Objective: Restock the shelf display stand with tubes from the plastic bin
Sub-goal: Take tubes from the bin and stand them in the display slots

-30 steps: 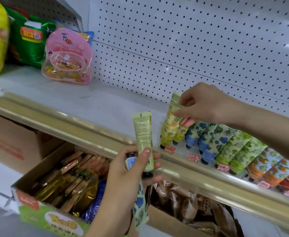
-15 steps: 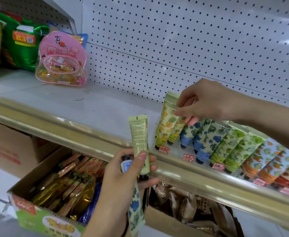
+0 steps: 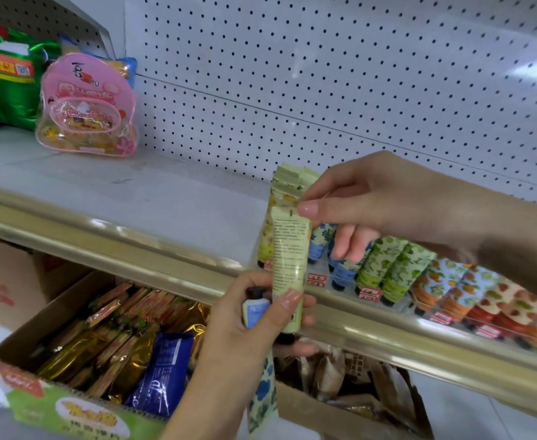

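Observation:
My left hand [image 3: 245,338] grips two tubes in front of the shelf rail. A pale green tube [image 3: 289,255] stands upright with its black cap down. A blue-flowered tube [image 3: 262,392] hangs below my palm, cap up. My right hand [image 3: 372,198] pinches the crimped top of the green tube between thumb and fingers. Just behind it are the yellow tubes [image 3: 268,236] in the leftmost row of the clear display stand [image 3: 369,293]. Rows of blue, green, orange and red tubes fill the stand to the right. The plastic bin is out of view.
A gold rail [image 3: 133,246] edges the shelf, with a white pegboard [image 3: 324,90] behind. A pink bag [image 3: 86,106] and green packs [image 3: 3,77] sit at the far left. Below, an open carton [image 3: 70,360] holds snack packets, with another box [image 3: 356,392] beside it.
My right hand left the yellow tubes in the stand and came forward to take the top of the green tube. My left hand lifted that tube up towards the stand.

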Demonstrator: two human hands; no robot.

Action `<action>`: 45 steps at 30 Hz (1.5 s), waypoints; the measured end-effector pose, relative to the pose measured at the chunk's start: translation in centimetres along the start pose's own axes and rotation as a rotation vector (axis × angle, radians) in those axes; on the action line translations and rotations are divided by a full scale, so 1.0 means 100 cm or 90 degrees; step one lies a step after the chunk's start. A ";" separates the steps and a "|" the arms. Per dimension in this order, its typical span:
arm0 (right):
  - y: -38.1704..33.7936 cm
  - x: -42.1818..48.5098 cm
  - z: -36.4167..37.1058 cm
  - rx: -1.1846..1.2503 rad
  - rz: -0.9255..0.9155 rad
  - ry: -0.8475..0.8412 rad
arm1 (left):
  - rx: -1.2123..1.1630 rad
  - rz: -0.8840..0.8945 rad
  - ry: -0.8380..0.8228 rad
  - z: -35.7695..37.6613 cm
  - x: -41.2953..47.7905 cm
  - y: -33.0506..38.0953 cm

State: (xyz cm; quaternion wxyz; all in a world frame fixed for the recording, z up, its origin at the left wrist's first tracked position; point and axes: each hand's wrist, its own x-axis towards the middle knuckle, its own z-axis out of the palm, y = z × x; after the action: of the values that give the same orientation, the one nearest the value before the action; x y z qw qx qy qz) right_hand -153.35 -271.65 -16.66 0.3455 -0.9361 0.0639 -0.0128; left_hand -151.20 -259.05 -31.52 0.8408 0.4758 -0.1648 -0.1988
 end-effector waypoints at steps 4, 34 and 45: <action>0.012 -0.006 0.010 0.085 0.041 -0.065 | 0.016 0.013 -0.031 0.011 -0.001 -0.006; 0.015 -0.007 -0.042 -0.262 -0.083 0.148 | 0.023 0.096 0.169 0.000 0.009 -0.012; 0.029 0.036 -0.012 -0.363 -0.059 0.181 | 0.000 0.079 0.179 -0.003 0.014 -0.012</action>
State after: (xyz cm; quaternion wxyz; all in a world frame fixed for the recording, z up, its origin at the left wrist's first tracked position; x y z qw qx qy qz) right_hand -150.15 -275.10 -17.70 0.0562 -0.9860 0.0697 -0.1407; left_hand -150.07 -260.08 -32.59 0.8664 0.4876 -0.0742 -0.0777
